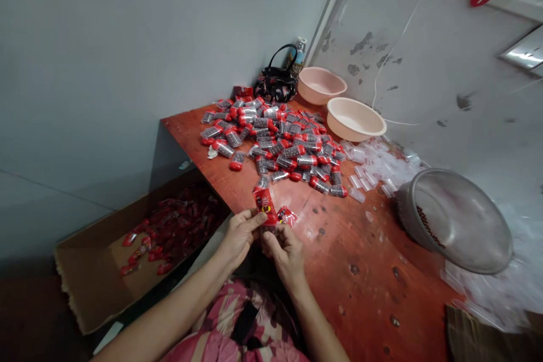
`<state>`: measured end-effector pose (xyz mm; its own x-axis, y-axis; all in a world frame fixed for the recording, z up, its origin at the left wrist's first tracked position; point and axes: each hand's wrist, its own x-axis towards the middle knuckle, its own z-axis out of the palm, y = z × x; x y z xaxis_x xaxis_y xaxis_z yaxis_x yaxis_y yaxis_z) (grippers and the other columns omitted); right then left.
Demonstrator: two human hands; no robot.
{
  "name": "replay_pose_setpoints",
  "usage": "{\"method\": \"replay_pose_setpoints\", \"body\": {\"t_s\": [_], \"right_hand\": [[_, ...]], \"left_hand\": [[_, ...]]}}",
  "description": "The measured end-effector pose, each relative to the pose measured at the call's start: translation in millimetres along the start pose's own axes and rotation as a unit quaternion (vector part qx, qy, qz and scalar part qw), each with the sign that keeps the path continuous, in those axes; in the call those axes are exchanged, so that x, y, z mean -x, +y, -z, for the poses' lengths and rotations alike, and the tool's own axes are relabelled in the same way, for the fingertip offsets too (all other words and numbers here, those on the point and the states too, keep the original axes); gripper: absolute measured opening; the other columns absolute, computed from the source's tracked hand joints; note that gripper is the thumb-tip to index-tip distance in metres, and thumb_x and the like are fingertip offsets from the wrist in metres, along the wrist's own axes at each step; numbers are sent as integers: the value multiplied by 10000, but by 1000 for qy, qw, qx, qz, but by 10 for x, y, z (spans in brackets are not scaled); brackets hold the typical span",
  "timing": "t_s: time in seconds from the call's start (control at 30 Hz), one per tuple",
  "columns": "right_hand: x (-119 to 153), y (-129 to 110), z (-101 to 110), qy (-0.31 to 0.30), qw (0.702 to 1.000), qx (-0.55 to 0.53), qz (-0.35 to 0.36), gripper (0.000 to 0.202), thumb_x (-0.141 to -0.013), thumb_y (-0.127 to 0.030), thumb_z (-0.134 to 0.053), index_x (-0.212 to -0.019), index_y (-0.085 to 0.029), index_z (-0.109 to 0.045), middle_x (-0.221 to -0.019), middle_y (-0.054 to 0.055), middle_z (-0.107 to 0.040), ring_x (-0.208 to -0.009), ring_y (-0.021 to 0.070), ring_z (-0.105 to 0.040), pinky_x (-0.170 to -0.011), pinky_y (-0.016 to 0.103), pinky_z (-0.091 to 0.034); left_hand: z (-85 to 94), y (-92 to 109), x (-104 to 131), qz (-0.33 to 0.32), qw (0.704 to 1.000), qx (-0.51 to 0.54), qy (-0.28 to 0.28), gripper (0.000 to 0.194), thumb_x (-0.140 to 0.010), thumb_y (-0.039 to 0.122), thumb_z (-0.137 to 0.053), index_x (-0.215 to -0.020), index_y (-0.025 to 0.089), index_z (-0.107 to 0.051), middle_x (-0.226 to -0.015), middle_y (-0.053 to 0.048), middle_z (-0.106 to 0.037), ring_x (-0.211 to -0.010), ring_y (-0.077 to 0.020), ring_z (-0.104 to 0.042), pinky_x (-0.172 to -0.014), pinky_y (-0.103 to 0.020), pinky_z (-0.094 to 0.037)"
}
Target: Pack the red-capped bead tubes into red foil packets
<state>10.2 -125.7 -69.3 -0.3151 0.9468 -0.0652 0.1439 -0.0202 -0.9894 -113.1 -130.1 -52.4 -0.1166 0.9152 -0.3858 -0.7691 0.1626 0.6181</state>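
Observation:
Near the table's front edge, my left hand [241, 237] is closed on a small red printed packet [264, 203], thumb on its face. My right hand [286, 254] is closed with thumb and fingers together at the packet's lower end. Its fingertips partly hide that end. Just beyond the packet lies a small clear container with dark contents [263, 181]. A second red packet [287, 216] is beside the first, above my right fingers. A large pile of clear containers with red caps and dark contents [280, 141] spreads over the table farther back.
On the red table [352, 294] stand two pale basins [356, 119], a black handbag [275, 83] and a bottle [300, 50]. A grey metal basin [411, 203] sits at right among empty clear containers [377, 161]. A cardboard box [93, 283] of red packets is lower left.

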Motion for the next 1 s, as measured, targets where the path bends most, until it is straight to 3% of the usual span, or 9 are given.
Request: {"method": "replay_pose_setpoints", "body": {"t_s": [0.13, 0.33, 0.53, 0.63, 0.8, 0.9, 1.0], "right_hand": [[-14, 9, 19, 0, 1000, -9, -1, 146, -786, -323, -578, -788, -181, -547, -566, -35, -543, -462, 88, -493, -439, 190, -402], [-62, 46, 14, -67, 975, -188, -99, 224, -786, -382, -565, -735, -176, -496, -549, -34, -574, -356, 75, -481, -337, 167, -353], [-44, 6, -23, 40, 997, -63, -18, 193, -756, -353, -614, -816, -176, -567, -612, -30, -572, -472, 82, -502, -443, 185, -415], [-66, -5, -39, 9, 996, -75, -37, 202, -758, -361, -611, -795, -170, -556, -569, -33, -562, -447, 81, -501, -423, 180, -403], [-91, 63, -86, -39, 972, -207, -105, 260, -762, -407, -588, -745, -163, -499, -548, -35, -557, -341, 68, -472, -324, 162, -337], [-102, 26, 0, -51, 986, -130, -90, 226, -767, -389, -583, -756, -168, -538, -574, -21, -579, -418, 97, -527, -389, 191, -401], [-194, -168, 210, 3, 997, 73, 10, 175, -792, -344, -564, -852, -184, -603, -759, 36, -637, -652, 152, -598, -583, 261, -473]], "left_hand": [[44, 1, 8, 3, 998, -47, -38, 163, -674, 222, -683, -751, 80, -664, -678, -74, -672, -586, -147, -604, -560, -244, -482], [55, 85, 13, 32, 990, -93, -103, 186, -714, 260, -633, -727, 77, -663, -587, -74, -645, -481, -185, -581, -453, -305, -473], [45, 49, -9, 12, 998, -44, -35, 147, -667, 231, -683, -680, 87, -653, -638, -63, -651, -542, -134, -580, -546, -252, -482], [43, 13, -4, 15, 999, -36, -30, 167, -668, 258, -681, -662, 99, -630, -570, -37, -612, -465, -133, -548, -451, -251, -455], [38, -19, 4, 13, 993, -103, -56, 227, -713, 331, -621, -656, 111, -609, -513, -19, -571, -384, -124, -494, -396, -248, -401], [83, 2, 7, -27, 977, -210, -29, 256, -712, 366, -603, -663, 116, -624, -533, -3, -567, -434, -120, -493, -446, -237, -386], [142, 54, 31, -99, 913, -395, -7, 257, -693, 374, -603, -629, 127, -636, -531, 33, -523, -506, -111, -473, -490, -210, -337]]}}
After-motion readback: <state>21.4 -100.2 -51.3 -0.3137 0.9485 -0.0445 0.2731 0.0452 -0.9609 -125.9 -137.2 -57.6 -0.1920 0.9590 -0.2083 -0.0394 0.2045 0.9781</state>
